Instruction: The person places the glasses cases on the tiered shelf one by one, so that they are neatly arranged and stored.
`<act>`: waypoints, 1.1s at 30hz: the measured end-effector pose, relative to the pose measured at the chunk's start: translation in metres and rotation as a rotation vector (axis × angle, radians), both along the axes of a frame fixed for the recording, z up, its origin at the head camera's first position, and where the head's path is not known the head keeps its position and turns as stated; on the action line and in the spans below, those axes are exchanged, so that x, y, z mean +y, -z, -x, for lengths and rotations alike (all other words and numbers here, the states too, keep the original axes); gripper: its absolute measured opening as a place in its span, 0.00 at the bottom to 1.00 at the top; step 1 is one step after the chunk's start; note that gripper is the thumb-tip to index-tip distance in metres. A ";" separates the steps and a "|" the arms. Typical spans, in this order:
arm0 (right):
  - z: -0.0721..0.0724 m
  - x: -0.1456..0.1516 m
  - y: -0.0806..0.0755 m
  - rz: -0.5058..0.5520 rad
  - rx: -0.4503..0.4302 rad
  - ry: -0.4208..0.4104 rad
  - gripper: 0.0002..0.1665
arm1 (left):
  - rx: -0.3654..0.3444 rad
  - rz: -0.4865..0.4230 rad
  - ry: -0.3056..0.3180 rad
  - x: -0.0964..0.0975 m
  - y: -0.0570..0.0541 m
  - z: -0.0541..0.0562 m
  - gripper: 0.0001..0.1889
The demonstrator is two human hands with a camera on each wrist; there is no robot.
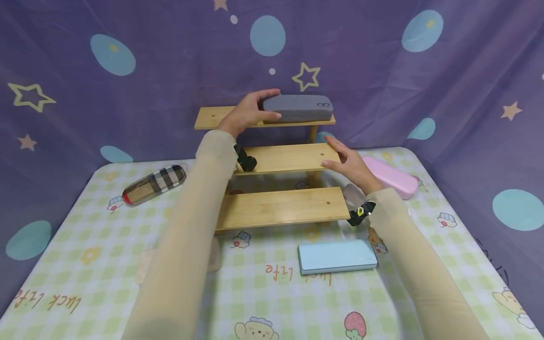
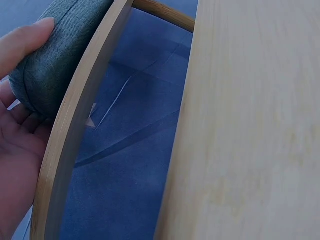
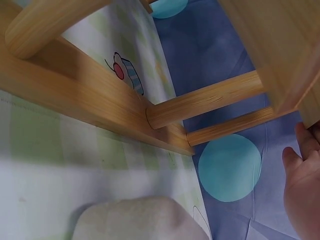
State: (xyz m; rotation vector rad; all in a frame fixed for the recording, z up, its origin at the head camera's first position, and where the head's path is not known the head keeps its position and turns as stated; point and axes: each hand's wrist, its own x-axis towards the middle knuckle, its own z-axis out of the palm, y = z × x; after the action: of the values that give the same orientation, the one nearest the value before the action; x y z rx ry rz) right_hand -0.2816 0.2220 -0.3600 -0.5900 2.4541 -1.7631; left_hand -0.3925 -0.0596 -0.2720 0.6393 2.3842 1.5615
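Green-and-white checked cloth (image 1: 106, 278): lies underneath.
Light wooden three-step shelf (image 1: 276, 208): stands on it.
Long grey cloth case (image 1: 299, 108): sits on our top board's (image 1: 216, 115) right side.
Left hand (image 1: 246, 111): we curl thumb and fingers round the case's left end.
Right hand (image 1: 352, 165): fingers wide apart, touching the middle board's (image 1: 284, 158) right end.

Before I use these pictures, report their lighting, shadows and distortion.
Head view: fairly even light, a soft shadow on the tablecloth by the right sleeve; left wrist view: dimmer and bluish, the edge of the top board looking bowed, likely lens distortion; right wrist view: also dim, a shadow beside the pale object.
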 end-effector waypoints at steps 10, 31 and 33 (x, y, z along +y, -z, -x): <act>0.000 -0.001 0.001 0.010 -0.002 0.009 0.44 | 0.016 0.010 -0.011 0.001 0.004 0.003 0.38; 0.010 0.003 0.003 0.006 -0.025 0.006 0.42 | 0.062 -0.111 -0.064 -0.041 -0.009 -0.018 0.39; 0.011 0.006 0.003 0.001 -0.024 0.010 0.42 | 0.081 -0.133 -0.065 -0.050 -0.010 -0.022 0.38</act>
State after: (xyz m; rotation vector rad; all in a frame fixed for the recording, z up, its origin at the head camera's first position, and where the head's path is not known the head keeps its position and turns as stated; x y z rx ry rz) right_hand -0.2929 0.2275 -0.3634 -0.5536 2.4447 -1.7645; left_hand -0.3702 -0.1100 -0.2623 0.6698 2.3972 1.7653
